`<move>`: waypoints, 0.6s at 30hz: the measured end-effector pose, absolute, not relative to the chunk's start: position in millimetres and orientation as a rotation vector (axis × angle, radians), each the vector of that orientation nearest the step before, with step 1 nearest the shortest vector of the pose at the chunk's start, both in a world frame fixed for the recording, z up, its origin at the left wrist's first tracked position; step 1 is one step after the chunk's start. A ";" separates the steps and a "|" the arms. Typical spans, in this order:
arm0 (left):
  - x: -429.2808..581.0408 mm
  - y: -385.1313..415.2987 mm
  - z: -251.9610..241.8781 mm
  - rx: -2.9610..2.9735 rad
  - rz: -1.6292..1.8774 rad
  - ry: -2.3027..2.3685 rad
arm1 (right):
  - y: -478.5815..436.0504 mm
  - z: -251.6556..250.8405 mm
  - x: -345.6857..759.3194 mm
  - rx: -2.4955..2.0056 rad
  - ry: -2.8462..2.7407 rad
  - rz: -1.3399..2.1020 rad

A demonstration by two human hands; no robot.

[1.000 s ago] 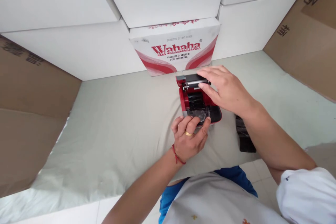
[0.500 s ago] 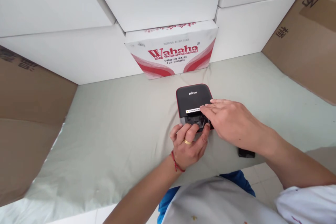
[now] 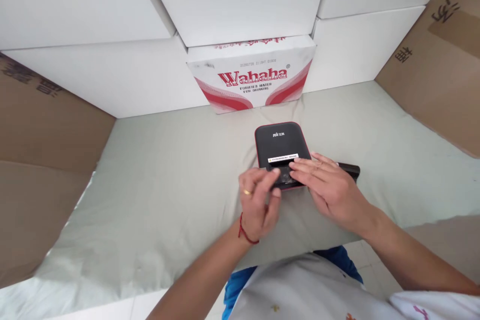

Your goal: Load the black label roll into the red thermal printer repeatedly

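A black device with a red rim (image 3: 280, 144) lies on the cloth-covered table, a white label strip across it above a dark recess. My left hand (image 3: 259, 200), with a ring and a red string bracelet, is at the recess's left side, its fingers curled and apart; nothing can be made out between them. Over the recess's right side rests my right hand (image 3: 330, 185), its fingers stretched out flat and touching the device. A dark object (image 3: 350, 170) lies partly hidden behind my right hand.
A white and red Wahaha carton (image 3: 258, 82) stands behind the device against stacked white boxes (image 3: 232, 0). Brown cardboard (image 3: 48, 160) borders the left, and more cardboard (image 3: 431, 60) the right. Pale green cloth (image 3: 168, 175) covers the table.
My left hand has drawn back slightly to the left from the recess. My right hand has moved lower and flatter, and the dark object now shows beyond it instead of below its wrist.
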State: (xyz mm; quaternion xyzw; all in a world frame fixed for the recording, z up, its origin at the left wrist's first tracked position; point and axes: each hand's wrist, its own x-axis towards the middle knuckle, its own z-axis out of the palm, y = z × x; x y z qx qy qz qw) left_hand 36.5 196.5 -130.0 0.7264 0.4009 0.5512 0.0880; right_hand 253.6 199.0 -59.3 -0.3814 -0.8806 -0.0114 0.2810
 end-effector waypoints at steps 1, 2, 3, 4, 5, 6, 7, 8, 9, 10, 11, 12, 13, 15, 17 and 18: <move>32.5 199.8 -131.5 2.002 1.642 1.227 | 194.4 -63.1 255.2 -0.987 -2.346 0.000; 28.7 203.9 -133.3 1.826 1.620 1.260 | 190.3 -66.6 256.5 -0.962 -2.329 0.025; 25.4 208.4 -135.2 1.660 1.578 1.248 | 186.8 -69.7 257.5 -0.946 -2.311 0.049; 22.7 213.3 -136.9 1.507 1.531 1.198 | 184.1 -72.3 258.1 -0.939 -2.291 0.070; 20.7 218.2 -138.5 1.369 1.482 1.127 | 182.0 -74.4 258.6 -0.937 -2.270 0.088; 19.3 222.8 -139.8 1.258 1.446 1.051 | 180.6 -75.8 258.8 -0.938 -2.251 0.105; 18.5 227.0 -140.8 1.168 1.422 0.983 | 179.7 -76.6 258.9 -0.939 -2.237 0.118; 18.2 230.6 -141.7 1.094 1.405 0.925 | 179.2 -76.6 258.8 -0.938 -2.228 0.131; 18.3 233.6 -142.6 1.030 1.392 0.880 | 179.0 -76.1 258.7 -0.937 -2.226 0.143; 18.6 236.0 -143.7 0.969 1.378 0.846 | 178.9 -75.2 258.5 -0.938 -2.229 0.156; 19.1 237.9 -144.9 0.910 1.364 0.819 | 179.0 -74.1 258.4 -0.941 -2.233 0.169; 19.7 239.4 -146.4 0.859 1.346 0.797 | 179.1 -73.1 258.3 -0.944 -2.233 0.181; 20.2 240.6 -147.9 0.820 1.331 0.781 | 179.3 -72.3 258.2 -0.949 -2.230 0.192; 21.2 242.4 -150.5 0.800 1.317 0.764 | 179.6 -71.7 258.0 -0.958 -2.218 0.212; 21.7 243.7 -151.8 0.835 1.324 0.760 | 179.6 -72.0 257.6 -0.961 -2.205 0.220; 21.8 244.3 -151.8 0.855 1.331 0.759 | 179.6 -72.2 257.4 -0.959 -2.203 0.219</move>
